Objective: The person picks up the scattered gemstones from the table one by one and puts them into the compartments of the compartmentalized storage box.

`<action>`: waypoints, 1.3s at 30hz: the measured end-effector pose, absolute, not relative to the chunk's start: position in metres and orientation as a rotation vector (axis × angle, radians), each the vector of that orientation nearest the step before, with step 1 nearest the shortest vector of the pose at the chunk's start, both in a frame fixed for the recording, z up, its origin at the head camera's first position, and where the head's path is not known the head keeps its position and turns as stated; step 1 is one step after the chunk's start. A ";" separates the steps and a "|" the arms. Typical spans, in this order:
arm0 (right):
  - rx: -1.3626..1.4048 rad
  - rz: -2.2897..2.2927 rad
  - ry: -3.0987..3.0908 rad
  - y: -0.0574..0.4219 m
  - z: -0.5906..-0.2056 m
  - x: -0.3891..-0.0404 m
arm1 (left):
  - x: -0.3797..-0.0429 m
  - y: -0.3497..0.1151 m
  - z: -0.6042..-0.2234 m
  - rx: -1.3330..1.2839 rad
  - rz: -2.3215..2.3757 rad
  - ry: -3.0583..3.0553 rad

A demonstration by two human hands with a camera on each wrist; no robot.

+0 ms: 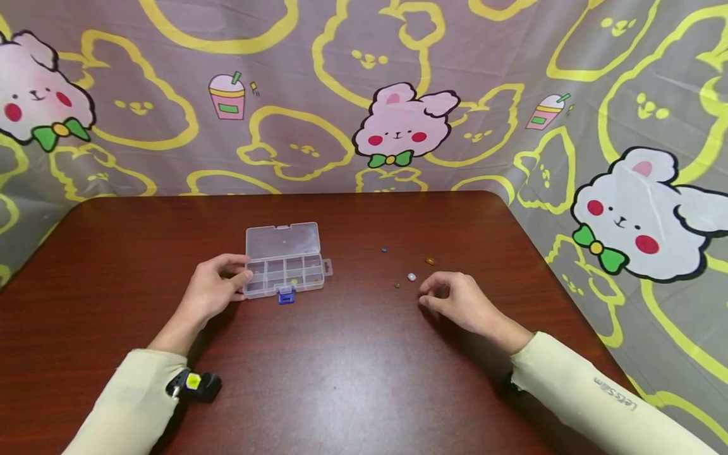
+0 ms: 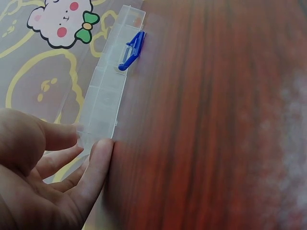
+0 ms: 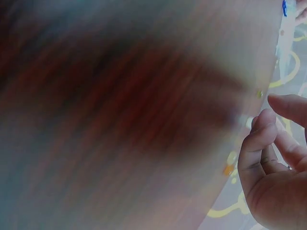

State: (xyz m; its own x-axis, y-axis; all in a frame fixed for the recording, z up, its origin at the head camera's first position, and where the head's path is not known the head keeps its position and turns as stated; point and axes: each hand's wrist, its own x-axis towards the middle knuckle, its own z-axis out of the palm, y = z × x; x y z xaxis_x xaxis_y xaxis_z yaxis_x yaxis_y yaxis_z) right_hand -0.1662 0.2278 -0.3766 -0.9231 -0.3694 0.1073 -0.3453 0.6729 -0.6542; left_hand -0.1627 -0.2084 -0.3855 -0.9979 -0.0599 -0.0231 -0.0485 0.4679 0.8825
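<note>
Gripping left end of clear compartment box [image 1: 275,265] with left hand [image 1: 213,287]. Holding right hand [image 1: 461,300] near white bead [image 1: 412,277], with fingers loosely bent and just apart from thumb. Seeing green bead [image 1: 397,285] and orange bead [image 1: 430,261] close by, blue bead [image 1: 383,249] farther back. Finding box on brown table [image 1: 352,360], left of loose beads, with lid [image 1: 282,242] tipped back, blue latch [image 1: 286,296] at front.

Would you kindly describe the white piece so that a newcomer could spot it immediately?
On the brown table, find the right hand. Just left of it lies the white piece, paler than the nearby orange piece, blue piece and greenish piece.
</note>
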 end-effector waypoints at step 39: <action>-0.432 -1.046 2.823 0.261 -0.382 -0.197 | -0.163 -0.207 -0.384 0.100 -1.636 -2.666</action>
State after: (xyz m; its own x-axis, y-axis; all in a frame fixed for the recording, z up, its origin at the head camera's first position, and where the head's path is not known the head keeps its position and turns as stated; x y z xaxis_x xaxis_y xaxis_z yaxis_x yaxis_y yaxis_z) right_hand -0.1974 0.2611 -0.3822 -0.9546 -0.2978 0.0044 -0.2288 0.7238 -0.6510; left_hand -0.1632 -0.2068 -0.3842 -0.9979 -0.0607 -0.0227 -0.0477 0.4515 0.8910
